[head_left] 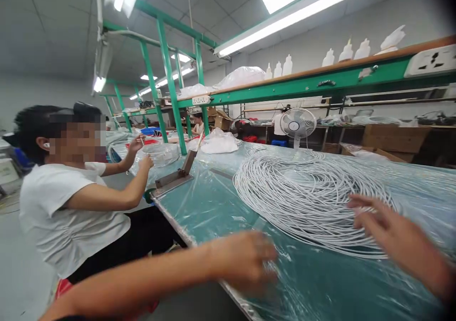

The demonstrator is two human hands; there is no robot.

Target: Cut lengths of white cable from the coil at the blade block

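A wide, loose coil of thin white cable (285, 202) lies on the plastic-covered green bench. Over the coil's right edge is my right hand (386, 228), its fingers stretched and apart with nothing seen in them; whether it touches the strands I cannot tell. My left hand (245, 259) hangs above the bench near its front edge, to the front left of the coil. Motion smears its fingers, so what it may hold does not show.
At my left sits a co-worker (71, 207) in a white top, both hands raised. A metal bench fixture (176, 176) stands at the bench edge between us. Behind the coil are a white fan (298, 123), a green shelf rail (285, 90) with white bottles, and cardboard boxes (395, 138).
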